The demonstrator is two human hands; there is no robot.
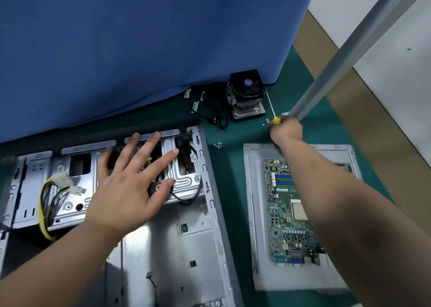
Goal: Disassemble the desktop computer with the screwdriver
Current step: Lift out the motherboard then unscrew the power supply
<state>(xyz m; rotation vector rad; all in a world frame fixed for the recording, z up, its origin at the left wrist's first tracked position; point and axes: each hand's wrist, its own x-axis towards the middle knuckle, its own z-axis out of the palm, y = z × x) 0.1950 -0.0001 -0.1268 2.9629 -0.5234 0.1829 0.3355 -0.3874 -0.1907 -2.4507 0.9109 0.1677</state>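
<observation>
Grey sheet metal makes up the open desktop computer case, which lies flat on the dark green work mat at the left side, in front of a blue cloth partition. The left hand is spread wide with straight fingers over the drive cage of the case, where a black cable runs; it holds nothing, and I cannot tell if the palm touches the metal. A bundle of yellow and black power wires with white plugs lies in the left part of the case. The right hand reaches far over the mat and is closed around the yellow-handled screwdriver, whose thin metal shaft points away toward the black cooler fan with its metal heat sink. Just beside this hand some small silver screws lie on the mat, and another little group of screws lies near the upper right corner of the case. Under the right forearm a green motherboard rests on a flat grey metal side panel, apart from the case. A grey metal pole crosses the upper right corner.
</observation>
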